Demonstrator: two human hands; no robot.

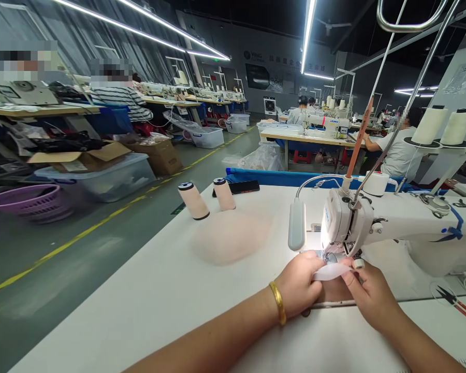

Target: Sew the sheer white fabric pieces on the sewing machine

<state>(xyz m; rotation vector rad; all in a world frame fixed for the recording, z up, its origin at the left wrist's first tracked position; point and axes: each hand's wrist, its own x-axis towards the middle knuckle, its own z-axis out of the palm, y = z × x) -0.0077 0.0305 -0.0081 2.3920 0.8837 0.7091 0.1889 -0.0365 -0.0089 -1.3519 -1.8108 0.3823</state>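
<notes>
A strip of thin white fabric [331, 272] stretches between my two hands, just in front of the needle area of a white sewing machine [339, 217]. My left hand [300, 280], below a gold bangle [278, 303] on the wrist, pinches the strip's left end beside the presser foot. The right end is gripped between thumb and fingers of my right hand [367, 290]. The machine's lamp [297, 225] hangs to the left of its head and light falls on the needle. My fingers partly hide the presser foot and needle plate.
Two thread cones [194, 201] and a black phone [241, 187] lie at the table's far left edge. A sheer beige fabric piece [231, 237] rests on the white table [178, 311]. Red-handled thread snips [460, 306] are at the right. Other people sit at machines beyond.
</notes>
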